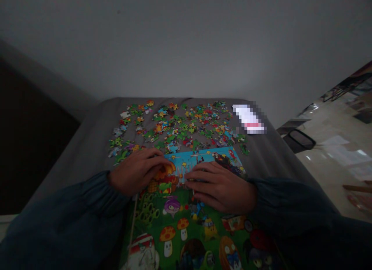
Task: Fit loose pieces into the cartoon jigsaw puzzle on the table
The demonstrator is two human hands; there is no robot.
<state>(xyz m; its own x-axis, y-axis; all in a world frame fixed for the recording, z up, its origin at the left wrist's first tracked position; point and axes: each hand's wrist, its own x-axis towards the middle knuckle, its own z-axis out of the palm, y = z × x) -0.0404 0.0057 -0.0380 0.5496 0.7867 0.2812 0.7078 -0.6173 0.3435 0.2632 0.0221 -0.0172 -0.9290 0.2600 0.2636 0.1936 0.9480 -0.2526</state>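
A colourful cartoon jigsaw puzzle (180, 204) lies before me, with a green field, mushrooms and a blue strip at its far side. My left hand (138, 171) is at the puzzle's far left part, fingers curled and pressed together near an orange figure. Whatever its fingertips may pinch is hidden. My right hand (221, 186) rests across the puzzle's upper middle, its fingers stretched out over the picture. Beyond the puzzle, many loose jigsaw pieces (183, 126) are scattered.
The grey cloth-covered surface (93, 146) ends against a pale wall (174, 45). A phone (249, 119) with a lit, pixelated screen lies at the far right. Past the right edge is a shiny floor (334, 146) with papers; a dark area stands at left.
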